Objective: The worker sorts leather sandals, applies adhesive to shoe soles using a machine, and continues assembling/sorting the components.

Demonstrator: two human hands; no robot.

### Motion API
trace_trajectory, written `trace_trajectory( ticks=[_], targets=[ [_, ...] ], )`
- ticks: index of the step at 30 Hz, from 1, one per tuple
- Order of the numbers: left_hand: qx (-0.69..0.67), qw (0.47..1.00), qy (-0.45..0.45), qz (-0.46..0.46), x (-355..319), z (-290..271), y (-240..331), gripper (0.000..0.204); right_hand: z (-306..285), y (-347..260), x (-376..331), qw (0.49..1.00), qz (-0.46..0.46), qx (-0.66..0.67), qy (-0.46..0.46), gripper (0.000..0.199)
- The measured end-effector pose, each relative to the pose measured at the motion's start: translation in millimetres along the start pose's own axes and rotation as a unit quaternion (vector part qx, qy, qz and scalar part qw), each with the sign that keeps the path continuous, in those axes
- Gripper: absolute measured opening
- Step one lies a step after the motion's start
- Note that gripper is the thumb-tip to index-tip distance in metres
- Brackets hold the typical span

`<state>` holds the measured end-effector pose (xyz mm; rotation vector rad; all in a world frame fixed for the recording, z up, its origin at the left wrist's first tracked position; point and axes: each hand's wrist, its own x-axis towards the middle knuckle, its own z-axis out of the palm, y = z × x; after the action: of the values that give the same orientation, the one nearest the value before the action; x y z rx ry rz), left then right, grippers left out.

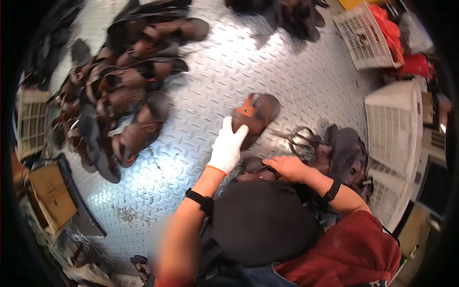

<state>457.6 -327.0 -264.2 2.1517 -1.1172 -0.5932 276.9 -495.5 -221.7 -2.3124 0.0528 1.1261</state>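
My left hand (227,146), in a white knit glove with an orange cuff, grips a brown sandal (258,115) by its side, thumb and fingers apart across it. The sandal has a dark sole and an orange-brown strap lining. Closer to my body, my bare right hand (289,167) has its fingers closed on the edge of a second brown sandal (258,168). A dark cap-like round shape hides part of that sandal. Just beyond the right hand lies a pair of scissors (301,138) with dark looped handles.
A large heap of brown sandals (129,81) covers the left of the metal tread-plate surface (205,91). More sandals (346,153) lie at the right, and a dark pile (291,16) at the far side. White plastic crates (392,124) line the right edge; a cardboard box (52,193) stands left.
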Motion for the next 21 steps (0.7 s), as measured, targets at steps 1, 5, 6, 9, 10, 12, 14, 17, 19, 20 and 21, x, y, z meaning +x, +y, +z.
trace_trajectory(
  ticks=[1,5,6,9,10,12,14,17,19,20,21],
  targets=[
    [-0.037,0.999,-0.001,0.015,1,-8,-4,0.045,12,13,8,0.999,-0.001,0.008,0.031,0.054],
    [-0.222,0.962,0.009,-0.157,-11,-97,13,0.027,-68,3,14,0.994,0.013,0.024,0.108,0.033],
    [-0.189,0.975,0.064,-0.093,-15,-126,10,0.022,-93,-6,18,0.985,-0.022,0.092,0.143,0.032],
    [0.039,0.980,0.193,-0.021,-37,-214,-18,0.023,-168,-58,51,0.946,-0.087,0.247,0.193,0.031],
    [0.153,0.953,0.261,0.016,-47,-233,-38,0.031,-189,-78,68,0.937,-0.113,0.293,0.156,0.033],
    [0.248,0.916,0.314,0.023,-59,-274,-61,0.047,-224,-119,109,0.908,-0.202,0.347,0.116,0.039],
    [0.220,0.939,0.264,-0.027,-61,-316,-67,0.055,-249,-154,150,0.902,-0.277,0.317,0.100,0.051],
    [0.315,0.932,0.161,-0.083,-80,-368,-68,0.055,-280,-197,167,0.950,-0.238,0.059,0.193,0.064],
    [0.341,0.924,0.160,-0.072,-94,-403,-44,0.052,-302,-225,165,0.916,-0.286,-0.058,0.276,0.060],
    [0.344,0.924,0.153,-0.070,-104,-419,-29,0.051,-318,-239,151,0.939,-0.276,0.055,0.199,0.055],
    [0.350,0.923,0.147,-0.068,-117,-435,-12,0.050,-334,-262,130,0.935,-0.298,0.123,0.151,0.045]
  ],
)
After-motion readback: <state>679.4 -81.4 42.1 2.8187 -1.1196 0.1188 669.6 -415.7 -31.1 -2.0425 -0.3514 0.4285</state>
